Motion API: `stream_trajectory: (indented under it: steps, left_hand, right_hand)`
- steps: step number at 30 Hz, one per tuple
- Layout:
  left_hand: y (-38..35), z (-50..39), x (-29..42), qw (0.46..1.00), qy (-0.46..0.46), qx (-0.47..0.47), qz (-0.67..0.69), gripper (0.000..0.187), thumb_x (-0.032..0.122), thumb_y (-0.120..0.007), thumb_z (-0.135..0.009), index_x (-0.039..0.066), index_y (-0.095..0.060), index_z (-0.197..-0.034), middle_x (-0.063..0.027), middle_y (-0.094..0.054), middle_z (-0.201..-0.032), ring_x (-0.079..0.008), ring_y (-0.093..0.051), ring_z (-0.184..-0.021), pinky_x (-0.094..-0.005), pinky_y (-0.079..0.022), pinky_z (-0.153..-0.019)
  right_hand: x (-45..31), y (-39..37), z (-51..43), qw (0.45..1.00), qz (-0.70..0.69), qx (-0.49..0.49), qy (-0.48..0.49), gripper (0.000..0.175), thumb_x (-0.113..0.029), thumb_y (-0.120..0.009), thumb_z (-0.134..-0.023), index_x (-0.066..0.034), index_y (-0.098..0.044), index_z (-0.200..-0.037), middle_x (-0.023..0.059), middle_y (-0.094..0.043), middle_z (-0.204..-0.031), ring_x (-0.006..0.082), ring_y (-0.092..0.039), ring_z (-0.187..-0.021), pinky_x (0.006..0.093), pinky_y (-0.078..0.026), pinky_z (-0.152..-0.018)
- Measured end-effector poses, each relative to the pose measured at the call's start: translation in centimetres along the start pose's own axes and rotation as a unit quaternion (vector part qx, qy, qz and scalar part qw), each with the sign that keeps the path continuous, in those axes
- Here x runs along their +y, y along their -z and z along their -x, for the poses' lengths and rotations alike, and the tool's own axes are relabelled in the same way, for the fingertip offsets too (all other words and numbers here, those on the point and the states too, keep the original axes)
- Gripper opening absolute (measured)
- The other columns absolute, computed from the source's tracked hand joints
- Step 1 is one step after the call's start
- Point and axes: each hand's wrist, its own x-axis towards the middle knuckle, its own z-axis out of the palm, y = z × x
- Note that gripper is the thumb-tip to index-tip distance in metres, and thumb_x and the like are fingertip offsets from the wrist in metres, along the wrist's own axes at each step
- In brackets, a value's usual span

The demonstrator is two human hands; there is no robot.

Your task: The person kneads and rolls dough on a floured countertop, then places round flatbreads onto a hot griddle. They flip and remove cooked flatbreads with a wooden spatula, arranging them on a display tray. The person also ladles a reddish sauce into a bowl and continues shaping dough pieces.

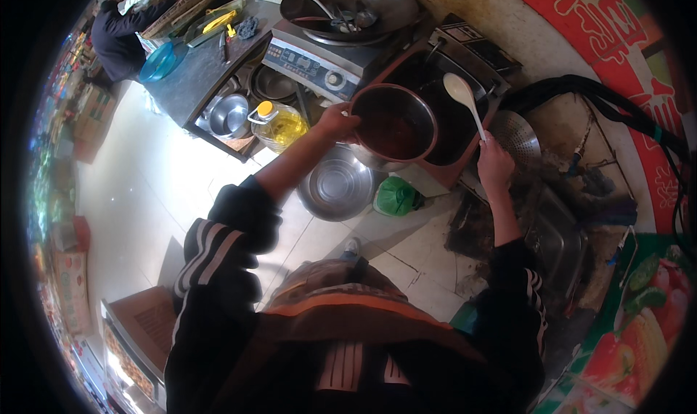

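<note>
My left hand point(337, 123) grips the near left side of a round metal pot point(395, 155), held tilted so that dark reddish-brown liquid point(392, 133) shows inside. In my right hand point(495, 163) is the handle of a pale ladle point(461, 91), its bowl raised over a rectangular deep fryer point(456, 177). Dark contents fill the fryer's well, partly hidden behind the pot. A perforated metal strainer point(514, 139) lies just right of my right hand. Below the pot, a wide steel basin point(335, 182) rests on the tiled floor beside a green container point(396, 197).
A wok point(348, 5) with utensils sits on an induction cooker point(313, 65) at the back. Left of it, a metal table point(188, 90) bears a blue basin point(158, 64). An oil jug point(279, 128) stands below. Another person point(117, 35) is far left. Black hoses point(588, 84) run right.
</note>
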Motion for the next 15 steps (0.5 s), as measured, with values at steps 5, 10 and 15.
stream_trajectory:
  steps: [5,10,15]
  left_hand:
    - [0.3,0.2,-0.2,0.999,0.006,0.014,0.038,0.041,0.0,-0.055,-0.081,0.001,-0.051,-0.122,-0.018,-0.065,-0.083,-0.0268,-0.067,-0.059,-0.0336,-0.058,-0.048]
    - [0.5,0.5,0.1,1.0,-0.007,0.023,0.017,0.041,0.0,-0.055,-0.08,0.0,-0.051,-0.122,-0.0174,-0.065,-0.083,-0.0268,-0.067,-0.058,-0.0339,-0.058,-0.049]
    - [0.6,0.6,0.2,0.999,-0.005,0.026,0.02,0.041,-0.001,-0.055,-0.08,-0.001,-0.051,-0.121,-0.0165,-0.065,-0.082,-0.0265,-0.067,-0.059,-0.0334,-0.058,-0.049]
  right_hand:
    - [2.4,-6.3,2.4,0.982,0.009,-0.162,-0.099,0.019,-0.022,-0.052,-0.091,-0.0113,-0.059,-0.104,0.0118,-0.066,-0.081,0.0364,-0.063,-0.071,0.0485,-0.049,-0.062]
    - [4.3,-10.7,3.5,0.951,-0.199,-0.113,-0.208,0.019,-0.023,-0.055,-0.09,-0.0074,-0.062,-0.097,0.0071,-0.062,-0.069,0.0268,-0.059,-0.057,0.0399,-0.045,-0.05]
    - [6.3,-9.5,3.1,0.684,-0.515,-0.191,-0.479,0.022,-0.026,-0.057,-0.091,-0.0065,-0.066,-0.095,-0.0075,-0.046,-0.06,0.0039,-0.038,-0.045,0.0208,-0.029,-0.039]
